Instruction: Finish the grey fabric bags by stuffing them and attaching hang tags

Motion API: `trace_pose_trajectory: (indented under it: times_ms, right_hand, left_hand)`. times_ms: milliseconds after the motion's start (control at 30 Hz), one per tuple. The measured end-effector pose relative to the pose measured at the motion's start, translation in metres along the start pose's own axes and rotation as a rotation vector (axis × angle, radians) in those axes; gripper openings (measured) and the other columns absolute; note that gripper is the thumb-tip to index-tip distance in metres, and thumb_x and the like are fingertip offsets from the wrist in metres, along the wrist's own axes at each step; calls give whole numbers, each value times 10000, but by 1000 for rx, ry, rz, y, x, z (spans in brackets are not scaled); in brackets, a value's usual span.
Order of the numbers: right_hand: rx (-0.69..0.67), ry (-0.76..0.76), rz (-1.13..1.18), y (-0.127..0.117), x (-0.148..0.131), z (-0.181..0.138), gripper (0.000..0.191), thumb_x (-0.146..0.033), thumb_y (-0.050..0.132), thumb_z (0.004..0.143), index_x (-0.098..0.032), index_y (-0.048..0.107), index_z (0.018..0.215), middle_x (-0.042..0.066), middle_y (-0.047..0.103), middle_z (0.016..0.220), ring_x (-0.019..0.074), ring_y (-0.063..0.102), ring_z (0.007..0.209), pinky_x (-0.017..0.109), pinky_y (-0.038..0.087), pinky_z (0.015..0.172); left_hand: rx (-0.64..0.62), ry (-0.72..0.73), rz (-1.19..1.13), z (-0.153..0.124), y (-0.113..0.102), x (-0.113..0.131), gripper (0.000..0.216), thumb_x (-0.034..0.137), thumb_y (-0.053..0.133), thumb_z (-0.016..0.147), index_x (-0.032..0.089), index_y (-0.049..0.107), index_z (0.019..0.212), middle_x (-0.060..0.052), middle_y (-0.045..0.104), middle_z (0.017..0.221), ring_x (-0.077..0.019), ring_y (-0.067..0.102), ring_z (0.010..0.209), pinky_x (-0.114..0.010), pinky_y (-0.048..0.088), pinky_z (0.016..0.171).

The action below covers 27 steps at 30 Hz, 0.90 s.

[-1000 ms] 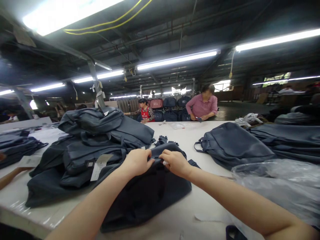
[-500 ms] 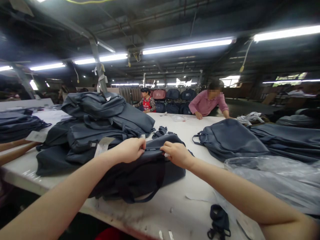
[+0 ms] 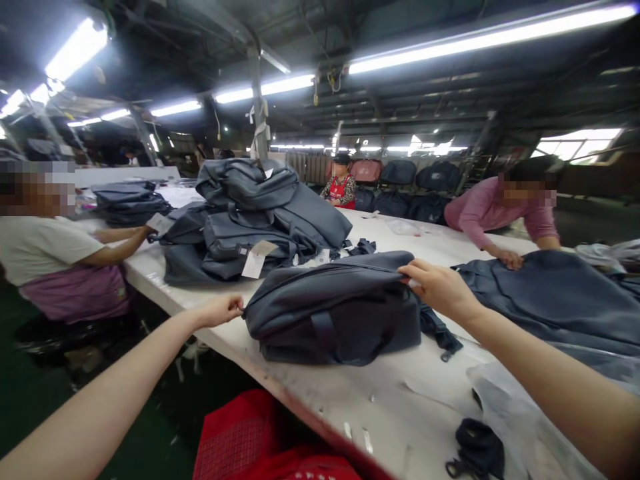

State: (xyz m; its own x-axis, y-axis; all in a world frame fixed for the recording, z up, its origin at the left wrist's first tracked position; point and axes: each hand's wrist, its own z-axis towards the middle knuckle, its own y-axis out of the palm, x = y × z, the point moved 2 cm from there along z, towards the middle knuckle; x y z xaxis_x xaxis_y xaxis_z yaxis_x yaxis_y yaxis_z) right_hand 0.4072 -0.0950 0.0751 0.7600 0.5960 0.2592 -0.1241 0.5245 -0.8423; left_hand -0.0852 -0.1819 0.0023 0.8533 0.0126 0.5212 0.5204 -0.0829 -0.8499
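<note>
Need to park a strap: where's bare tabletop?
Bare, small scraps aside: the white table between the held bag and the lower strap bundle; another patch between the right hand and the co-worker's pink sleeve. Crowded: bag pile, lower-right plastic.

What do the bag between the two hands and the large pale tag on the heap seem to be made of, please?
Bag: probably synthetic fabric or faux leather, smooth and low-sheen; soft folds and broad, dim highlights suggest it. Tag: likely paper or card, matte, with thin straight edges.
</note>
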Motion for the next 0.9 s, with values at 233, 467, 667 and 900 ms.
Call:
trace_pose_trajectory:
  times_ms: [233, 467, 667, 900]
  right_hand:
    - [-194, 97, 58, -11, -7, 16, 238, -225, 526, 873, -228, 653, 1074, 50, 657, 1078, 188, 656, 829, 273, 461, 711]
    - [-191, 169, 187, -56, -61, 20, 380, -68, 516, 712, -122, 602, 1079, 134, 593, 1086, 243, 620, 943, 339, 477, 858]
    - [-10, -205, 516, -84, -128, 27, 422, -19, 483, 705, -138, 593, 1095, 106, 613, 1095, 209, 568, 1015, 316, 460, 929]
    - [-805, -365, 278, -58, -167, 8, 146, -177, 557, 821, -143, 697, 842, 99, 697, 796, 216, 647, 747, 304, 475, 684]
  left_hand:
    - [348, 116, -87, 25, 1, 18, 760, 634, 447, 780, 126, 415, 1344, -180, 454, 1433, -293, 439, 1315, -436, 362, 1092]
    - [123, 356, -3, 53, 21, 113, 425, 418, 594, 760, 196, 664, 1116, -66, 715, 1049, -258, 645, 989, -342, 477, 881]
    - [208, 404, 5, 11, 49, 155, 373, 504, 463, 889, 231, 697, 792, -20, 705, 762, -204, 618, 719, -287, 383, 635]
    - [462, 17, -549, 25, 42, 99, 550, 676, 556, 758, 166, 729, 869, -47, 721, 774, -252, 635, 795, -304, 445, 700]
